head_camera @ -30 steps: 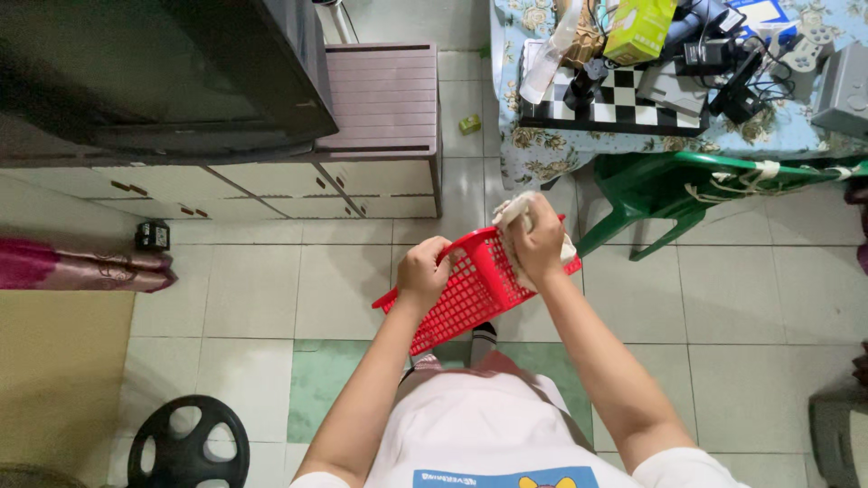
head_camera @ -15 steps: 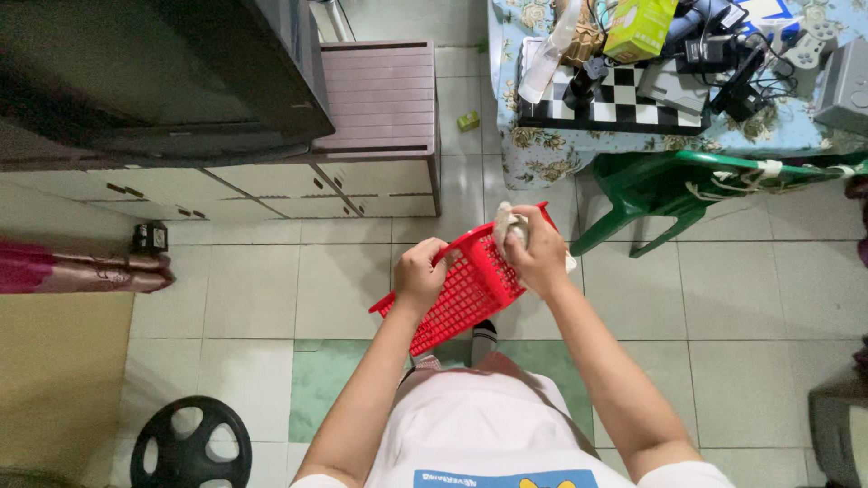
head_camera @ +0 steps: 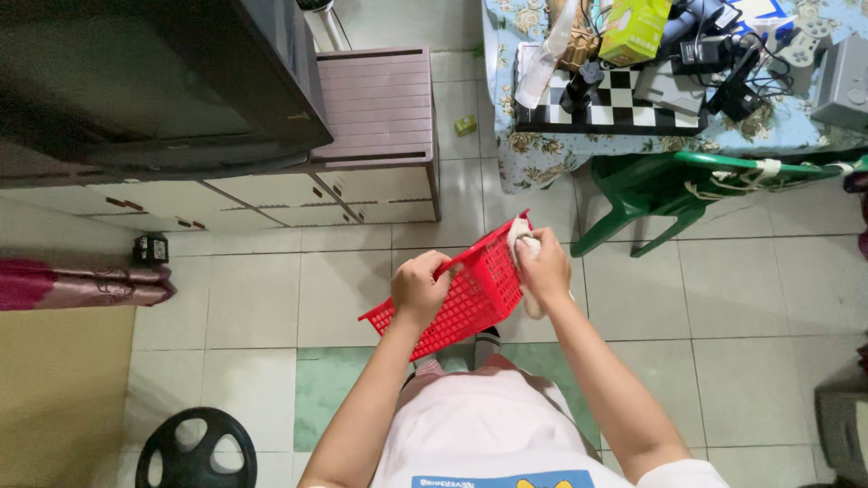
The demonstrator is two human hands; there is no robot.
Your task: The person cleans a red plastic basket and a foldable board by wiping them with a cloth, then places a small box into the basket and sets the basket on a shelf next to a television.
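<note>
I hold a red plastic lattice basket (head_camera: 457,303) tilted in front of me above the tiled floor. My left hand (head_camera: 418,287) grips its long rim near the middle. My right hand (head_camera: 545,269) is closed on a crumpled white cloth (head_camera: 523,237) and presses it against the basket's right end. Part of the cloth hangs below my right hand.
A low cabinet with drawers (head_camera: 298,194) and a dark television (head_camera: 154,81) stand at the upper left. A green plastic chair (head_camera: 696,185) and a cluttered table with a checkered board (head_camera: 624,99) are at the upper right. A black wheel-shaped object (head_camera: 194,447) lies at the lower left.
The basket has shifted slightly left and down and turned more edge-on. My right hand with the cloth slid down along the basket's right end.
</note>
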